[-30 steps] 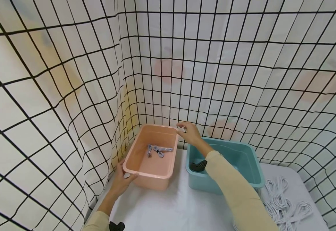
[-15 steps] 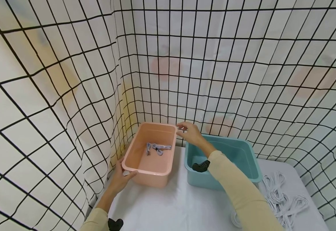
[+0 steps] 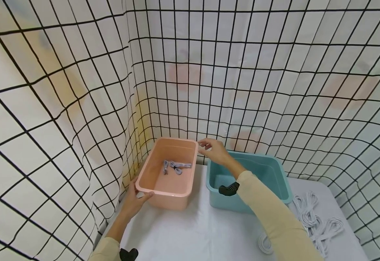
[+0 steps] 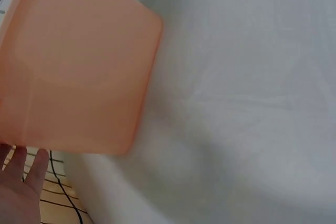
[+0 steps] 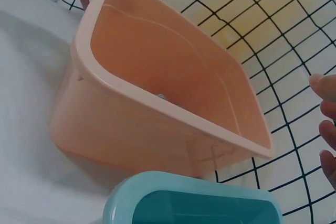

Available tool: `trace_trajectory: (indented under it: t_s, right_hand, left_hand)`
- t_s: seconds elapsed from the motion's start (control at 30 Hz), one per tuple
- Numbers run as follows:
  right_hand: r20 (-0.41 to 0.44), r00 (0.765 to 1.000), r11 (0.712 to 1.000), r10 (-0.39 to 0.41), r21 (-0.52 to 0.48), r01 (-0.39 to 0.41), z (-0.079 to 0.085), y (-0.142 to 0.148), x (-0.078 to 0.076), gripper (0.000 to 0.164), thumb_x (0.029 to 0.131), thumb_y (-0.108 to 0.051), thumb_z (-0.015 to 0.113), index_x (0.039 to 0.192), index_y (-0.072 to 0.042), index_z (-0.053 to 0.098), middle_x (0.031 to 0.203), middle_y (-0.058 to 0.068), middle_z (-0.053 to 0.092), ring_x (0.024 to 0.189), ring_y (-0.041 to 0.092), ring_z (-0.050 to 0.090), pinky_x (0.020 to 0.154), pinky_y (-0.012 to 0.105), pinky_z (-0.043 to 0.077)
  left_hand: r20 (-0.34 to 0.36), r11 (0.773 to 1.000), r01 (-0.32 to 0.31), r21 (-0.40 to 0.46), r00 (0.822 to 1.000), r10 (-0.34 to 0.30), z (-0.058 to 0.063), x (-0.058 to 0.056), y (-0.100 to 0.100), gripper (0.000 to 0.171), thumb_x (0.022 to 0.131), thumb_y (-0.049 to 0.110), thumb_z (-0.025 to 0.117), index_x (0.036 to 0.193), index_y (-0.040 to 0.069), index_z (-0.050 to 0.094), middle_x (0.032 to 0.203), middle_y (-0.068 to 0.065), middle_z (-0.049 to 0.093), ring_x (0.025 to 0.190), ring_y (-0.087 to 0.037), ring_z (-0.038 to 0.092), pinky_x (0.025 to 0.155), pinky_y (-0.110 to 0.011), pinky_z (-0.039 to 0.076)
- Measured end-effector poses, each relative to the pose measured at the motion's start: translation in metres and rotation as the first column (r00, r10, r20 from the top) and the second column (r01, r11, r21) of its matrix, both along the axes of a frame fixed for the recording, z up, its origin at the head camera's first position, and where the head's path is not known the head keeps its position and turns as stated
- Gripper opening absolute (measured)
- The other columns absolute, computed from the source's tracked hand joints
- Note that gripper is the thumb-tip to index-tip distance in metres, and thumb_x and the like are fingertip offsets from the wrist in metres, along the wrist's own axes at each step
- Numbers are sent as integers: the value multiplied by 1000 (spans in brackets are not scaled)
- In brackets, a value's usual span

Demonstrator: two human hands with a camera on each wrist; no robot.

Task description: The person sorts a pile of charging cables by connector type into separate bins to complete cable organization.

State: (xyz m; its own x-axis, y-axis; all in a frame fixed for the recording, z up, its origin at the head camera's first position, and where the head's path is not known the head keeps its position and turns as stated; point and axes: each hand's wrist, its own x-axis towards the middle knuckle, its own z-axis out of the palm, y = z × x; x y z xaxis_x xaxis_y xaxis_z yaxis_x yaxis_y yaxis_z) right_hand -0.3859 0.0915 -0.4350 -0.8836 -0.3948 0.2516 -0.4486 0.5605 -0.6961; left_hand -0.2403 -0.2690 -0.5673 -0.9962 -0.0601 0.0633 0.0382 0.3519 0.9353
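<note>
A peach plastic bin (image 3: 170, 200) stands upright on the white cloth, with small bundles of pale cable (image 3: 179, 166) on its floor. My left hand (image 3: 134, 202) holds its near left corner, thumb on the front side under the rim, fingers along the left wall. In the left wrist view the fingers (image 4: 20, 161) show only partly. Close by the far right corner is my right hand (image 3: 217, 150), fingers loosely bent around nothing. The right wrist view shows its fingertips (image 5: 326, 109) apart from the bin.
A teal bin (image 3: 227, 204) stands just right of the peach one, partly hidden by the right arm. Several coiled white cords (image 3: 317, 224) lie at the right, another coil (image 3: 265, 243) near the front. Black netting (image 3: 221, 87) over white sheeting encloses the back and sides.
The whole head view has shifted slightly, so everything sits a little further left. Both hands keep nearly the same places at the peach bin.
</note>
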Motion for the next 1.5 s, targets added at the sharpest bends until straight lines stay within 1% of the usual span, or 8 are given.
trace_trajectory:
  t_s: [0.2,0.33,0.47,0.6,0.73,0.9,1.2,1.5]
  right_hand:
    - [-16,999,999,-37,-25,37,7,11,3,40,98,-20,74,135,-8,66,123,14,67,110,31,64,85,48,58]
    - [-17,998,998,-56,-32,55,4,21,2,42,99,-20,74,137,-7,65,123,12,67,111,30,64,88,48,57]
    - [-20,997,997,-73,-38,73,4,31,3,42,98,-18,74,138,-5,64,123,14,67,110,32,64,87,49,58]
    - [-18,997,997,-75,-34,74,4,40,7,42,99,-21,74,137,-8,65,123,13,67,110,31,64,84,48,59]
    - [-29,996,996,-78,-33,78,4,47,11,41,98,-20,74,137,-9,65,122,13,67,108,31,65,84,48,59]
    - [-42,995,996,-85,-32,84,4,58,14,42,98,-18,75,137,-8,65,123,18,67,106,31,67,81,48,60]
    - [-70,993,995,-95,-23,93,7,76,20,44,98,-18,74,139,-7,63,120,14,68,105,30,67,79,46,60]
    - [-66,991,993,-115,-29,113,8,88,25,44,97,-15,75,138,-6,64,121,16,67,103,31,68,77,47,60]
  left_hand:
    - [-106,997,-40,-63,994,33,14,-3,4,98,90,27,85,162,2,24,159,-24,36,143,-46,37,112,-65,36]
    - [-203,992,-67,-109,978,44,24,-10,7,95,87,23,87,159,-2,29,154,-27,41,138,-46,43,113,-63,37]
    - [-263,982,-87,-170,964,40,34,-17,12,93,87,29,87,158,2,34,156,-25,38,139,-45,40,113,-66,34]
    - [-269,977,-88,-196,963,33,43,-22,21,94,88,35,86,159,4,34,161,-21,32,145,-43,31,116,-67,27]
    - [-255,969,-49,-242,967,-15,54,-24,31,98,89,41,83,160,2,30,165,-20,27,151,-42,24,120,-65,22]
    - [-267,956,-11,-294,961,-71,64,-30,45,98,88,46,83,160,2,32,165,-19,30,150,-40,26,120,-62,24]
    - [-290,974,39,-222,951,-104,63,-36,60,97,86,27,87,160,1,30,163,-21,32,149,-41,29,121,-60,23]
    - [-316,974,108,-199,934,-168,61,-39,71,93,88,22,85,158,-5,29,161,-27,30,149,-43,27,123,-58,20]
